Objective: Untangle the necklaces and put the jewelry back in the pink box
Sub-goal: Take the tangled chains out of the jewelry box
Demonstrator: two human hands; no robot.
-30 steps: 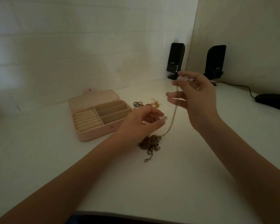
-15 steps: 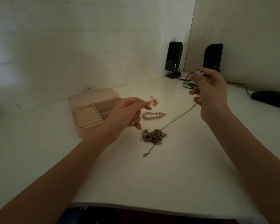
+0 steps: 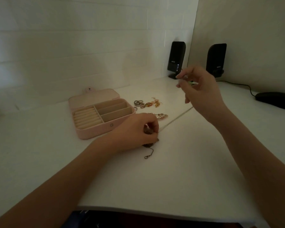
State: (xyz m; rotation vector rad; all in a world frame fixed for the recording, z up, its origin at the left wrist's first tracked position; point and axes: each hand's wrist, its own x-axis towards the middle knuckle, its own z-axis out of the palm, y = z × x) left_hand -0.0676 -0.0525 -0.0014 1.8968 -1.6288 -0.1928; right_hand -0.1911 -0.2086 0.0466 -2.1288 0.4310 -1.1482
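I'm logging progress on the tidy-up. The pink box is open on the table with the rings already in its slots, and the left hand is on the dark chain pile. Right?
Not quite. In the head view the box is open but its slots are empty; the rings lie on the table beside it. The left hand does hold the dark chain pile.
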